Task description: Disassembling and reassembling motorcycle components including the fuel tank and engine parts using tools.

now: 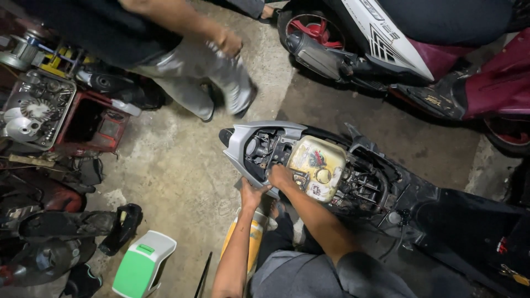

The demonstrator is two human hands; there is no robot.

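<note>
Left hand grips grey rear cowl edge of stripped scooter; right hand curled inside, beside yellowed fuel tank. Another person's hand hangs nearby.

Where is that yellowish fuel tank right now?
In the head view, the yellowish fuel tank sits just right of centre in the stripped scooter's open rear frame, beside the person's right hand.

At twelve o'clock, a standing co-worker is cut off above the waist, hand blurred. At three, the red scooter leaves frame. The left hand has its fingers hidden under the grey tail cowl.
</note>
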